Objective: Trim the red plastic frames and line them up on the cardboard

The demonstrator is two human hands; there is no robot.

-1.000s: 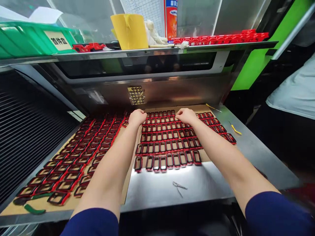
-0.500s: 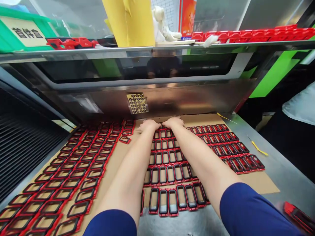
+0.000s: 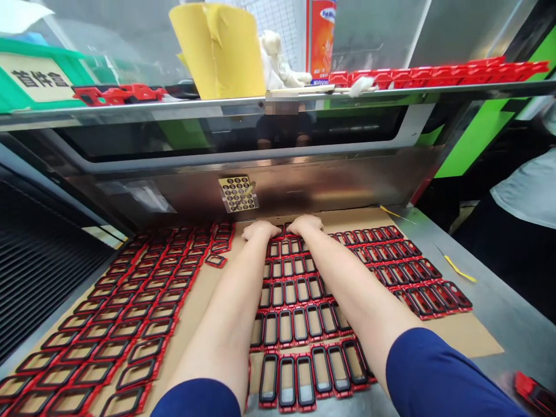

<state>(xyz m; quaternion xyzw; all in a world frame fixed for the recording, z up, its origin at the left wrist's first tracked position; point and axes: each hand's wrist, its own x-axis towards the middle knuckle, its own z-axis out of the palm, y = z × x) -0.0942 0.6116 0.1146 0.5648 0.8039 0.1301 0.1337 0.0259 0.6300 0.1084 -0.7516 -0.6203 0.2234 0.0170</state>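
Both my arms reach forward over a brown cardboard sheet (image 3: 460,333) covered with rows of small red-and-black rectangular frames (image 3: 299,321). My left hand (image 3: 259,230) and my right hand (image 3: 306,223) lie close together, knuckles up, on the farthest row of the middle block of frames. The fingers curl down onto the frames and their tips are hidden, so I cannot make out whether anything is held. A second block of frames (image 3: 143,307) fills the left of the sheet, a third block (image 3: 412,266) the right. One loose frame (image 3: 216,260) lies apart between the blocks.
A steel shelf (image 3: 182,107) above carries a yellow roll (image 3: 221,49), a green bin (image 3: 35,81), red parts (image 3: 434,72) and a spray can (image 3: 322,37). A sticker sheet (image 3: 237,194) hangs on the steel back wall. A person in a white shirt (image 3: 527,188) stands right.
My hands moved from apart to side by side at the far row. The view came closer and lower over the table; the left hand left the loose frame behind.
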